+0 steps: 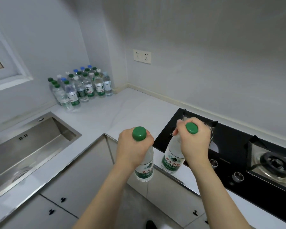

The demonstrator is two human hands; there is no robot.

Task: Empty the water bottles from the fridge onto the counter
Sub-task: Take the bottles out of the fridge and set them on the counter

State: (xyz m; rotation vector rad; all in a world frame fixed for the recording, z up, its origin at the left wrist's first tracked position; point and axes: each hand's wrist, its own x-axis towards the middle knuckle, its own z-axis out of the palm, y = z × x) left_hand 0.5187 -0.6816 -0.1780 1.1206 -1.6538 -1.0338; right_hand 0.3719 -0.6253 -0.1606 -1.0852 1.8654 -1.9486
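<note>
My left hand grips the neck of a green-capped water bottle, held upright in the air in front of the counter's inner corner. My right hand grips the neck of a second green-capped bottle, upright over the counter's front edge beside the stove. Several water bottles with green, blue and white caps stand in a cluster in the far corner of the white counter. The fridge is out of view.
A steel sink is set into the counter on the left. A black gas stove with knobs and a burner lies on the right. A wall socket sits above the counter. Cabinet doors run below.
</note>
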